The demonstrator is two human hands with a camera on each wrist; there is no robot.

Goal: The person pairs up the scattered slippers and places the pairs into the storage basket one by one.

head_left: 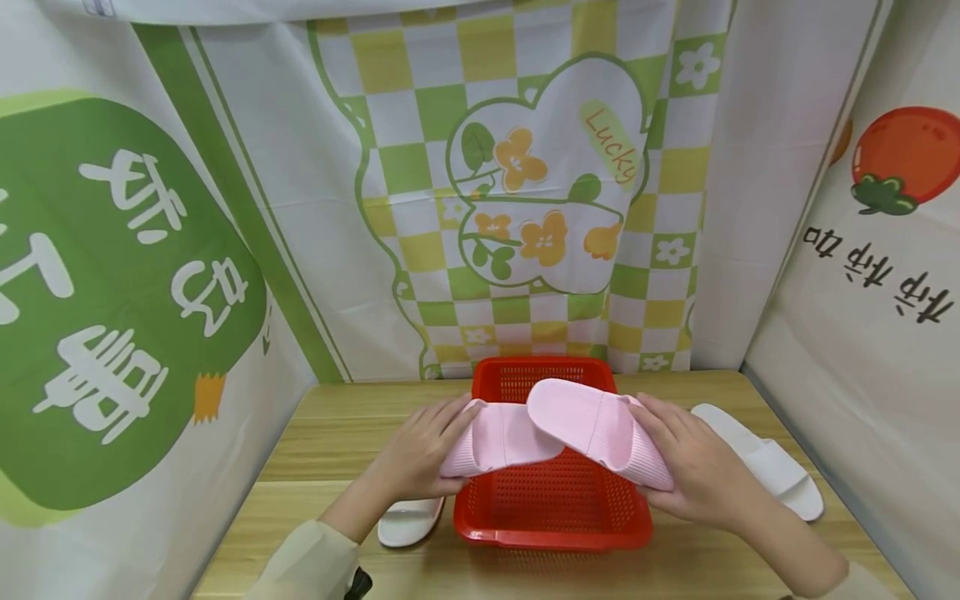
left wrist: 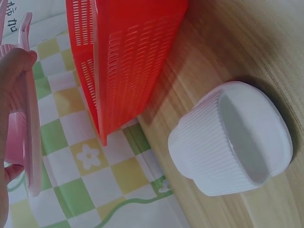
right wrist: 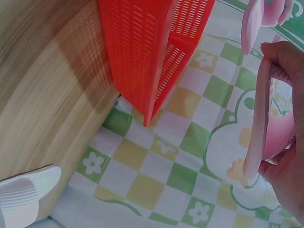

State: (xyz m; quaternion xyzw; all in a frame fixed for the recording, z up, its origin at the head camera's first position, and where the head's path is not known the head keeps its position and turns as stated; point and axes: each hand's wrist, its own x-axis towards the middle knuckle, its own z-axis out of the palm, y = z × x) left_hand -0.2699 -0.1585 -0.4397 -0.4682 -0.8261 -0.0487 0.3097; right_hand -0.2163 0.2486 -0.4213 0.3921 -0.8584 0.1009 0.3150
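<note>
Two pink slippers are held up over a red plastic basket (head_left: 555, 537), their heel ends overlapping in the head view. My left hand (head_left: 423, 446) grips one pink slipper (head_left: 513, 433) around its strap end. In my right hand (head_left: 693, 462) is the other pink slipper (head_left: 573, 412), its heel end crossing in front of the first. Both wrist views show thumb and fingers curled around the pink slippers, clear of the basket. The basket's perforated interior shows below them.
One white slipper (head_left: 408, 523) lies on the wooden table (head_left: 337, 433) left of the basket, partly behind my left wrist. Another white slipper (head_left: 772, 467) lies to the right, past my right hand. Patterned cloth (head_left: 420, 167) hangs behind and at both sides.
</note>
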